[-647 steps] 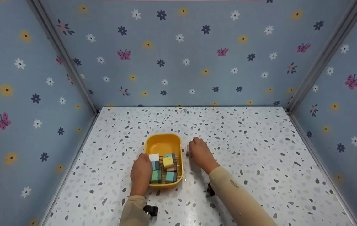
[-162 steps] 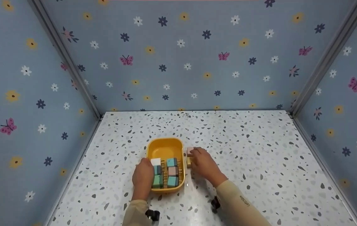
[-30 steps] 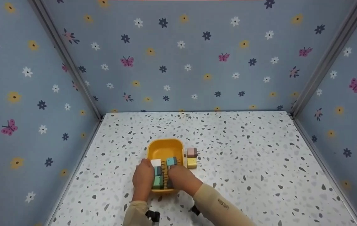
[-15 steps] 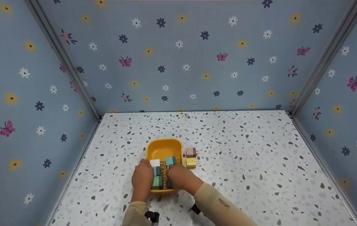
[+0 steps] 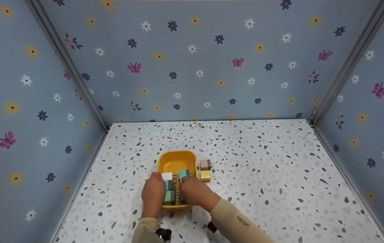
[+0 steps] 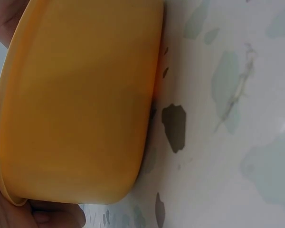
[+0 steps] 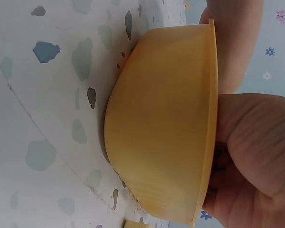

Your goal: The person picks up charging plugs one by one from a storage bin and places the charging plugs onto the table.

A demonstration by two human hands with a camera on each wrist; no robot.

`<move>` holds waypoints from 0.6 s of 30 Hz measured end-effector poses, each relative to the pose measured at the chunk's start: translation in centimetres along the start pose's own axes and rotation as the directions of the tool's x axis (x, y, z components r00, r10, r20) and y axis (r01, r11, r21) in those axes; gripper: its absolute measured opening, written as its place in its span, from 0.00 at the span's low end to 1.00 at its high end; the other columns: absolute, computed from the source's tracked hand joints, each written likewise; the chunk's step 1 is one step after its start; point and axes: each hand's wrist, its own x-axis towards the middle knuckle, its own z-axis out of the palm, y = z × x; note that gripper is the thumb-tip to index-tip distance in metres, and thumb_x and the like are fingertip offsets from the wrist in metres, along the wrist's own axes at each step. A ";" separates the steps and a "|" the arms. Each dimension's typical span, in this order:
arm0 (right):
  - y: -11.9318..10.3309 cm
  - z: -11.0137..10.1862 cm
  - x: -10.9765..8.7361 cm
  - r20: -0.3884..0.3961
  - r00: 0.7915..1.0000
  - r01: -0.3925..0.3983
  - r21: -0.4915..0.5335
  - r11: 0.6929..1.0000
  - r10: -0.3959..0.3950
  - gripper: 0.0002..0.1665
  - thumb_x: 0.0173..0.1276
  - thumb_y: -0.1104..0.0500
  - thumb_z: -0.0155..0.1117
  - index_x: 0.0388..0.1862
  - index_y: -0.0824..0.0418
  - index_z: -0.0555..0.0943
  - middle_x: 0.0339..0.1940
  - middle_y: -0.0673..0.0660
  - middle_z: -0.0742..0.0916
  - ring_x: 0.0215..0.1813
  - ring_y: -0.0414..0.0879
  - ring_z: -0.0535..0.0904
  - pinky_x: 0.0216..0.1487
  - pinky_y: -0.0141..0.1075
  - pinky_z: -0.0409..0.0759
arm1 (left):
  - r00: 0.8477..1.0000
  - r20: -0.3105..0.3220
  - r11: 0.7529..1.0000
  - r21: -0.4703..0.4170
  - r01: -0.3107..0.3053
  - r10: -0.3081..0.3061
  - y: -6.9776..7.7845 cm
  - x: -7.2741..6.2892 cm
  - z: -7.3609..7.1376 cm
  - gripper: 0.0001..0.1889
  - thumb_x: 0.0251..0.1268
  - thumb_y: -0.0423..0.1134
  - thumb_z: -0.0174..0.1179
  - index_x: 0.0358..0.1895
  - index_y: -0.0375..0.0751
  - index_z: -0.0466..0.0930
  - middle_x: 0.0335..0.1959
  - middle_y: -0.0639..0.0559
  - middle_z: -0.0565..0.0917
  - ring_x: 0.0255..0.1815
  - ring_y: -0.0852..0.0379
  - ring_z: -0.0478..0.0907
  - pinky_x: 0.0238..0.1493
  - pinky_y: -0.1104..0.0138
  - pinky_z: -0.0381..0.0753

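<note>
A yellow plastic tub (image 5: 175, 165) stands on the table with several cube-shaped charger plugs in its near half, metal prongs pointing right. On its left side are a white plug (image 5: 167, 176), a blue plug (image 5: 168, 185) and a green plug (image 5: 169, 197); another blue plug (image 5: 183, 174) sits at right. My left hand (image 5: 154, 190) grips the tub's left rim, fingers under it in the left wrist view. My right hand (image 5: 196, 192) reaches over the right rim, curled down among the right-hand plugs. Its fingertips are hidden, so I cannot tell whether it pinches one.
Just right of the tub, a pink plug (image 5: 205, 164) and a yellow plug (image 5: 205, 176) lie on the speckled white table (image 5: 263, 162). Flower-patterned panels (image 5: 192, 67) enclose the back and both sides.
The yellow plug, on top inside the tub earliest, now lies outside beside the pink one. Since 5.4 s ago my right hand moved left from them into the tub; over the last second it barely moved.
</note>
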 end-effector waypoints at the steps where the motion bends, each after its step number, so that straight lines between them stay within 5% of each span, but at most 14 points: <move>1: 0.0 0.0 0.0 -0.004 1.000 -0.003 0.003 1.000 0.003 0.17 0.61 0.54 0.78 0.48 0.57 0.87 0.41 0.52 0.85 0.37 0.44 0.78 0.48 0.39 0.81 | 1.000 -0.009 1.000 0.003 -0.008 0.008 0.0 -0.1 0.0 0.22 0.86 0.47 0.35 0.49 0.37 0.78 0.39 0.40 0.86 0.41 0.43 0.84 0.43 0.47 0.79; 18: 0.5 -0.9 -0.5 -0.064 0.998 0.013 0.006 1.000 -0.012 0.29 0.52 0.51 0.83 0.52 0.57 0.84 0.42 0.50 0.82 0.40 0.43 0.75 0.49 0.38 0.80 | 1.000 0.010 1.000 0.004 0.007 -0.007 -0.2 0.1 0.1 0.21 0.86 0.48 0.34 0.50 0.39 0.76 0.37 0.42 0.84 0.33 0.48 0.79 0.36 0.51 0.76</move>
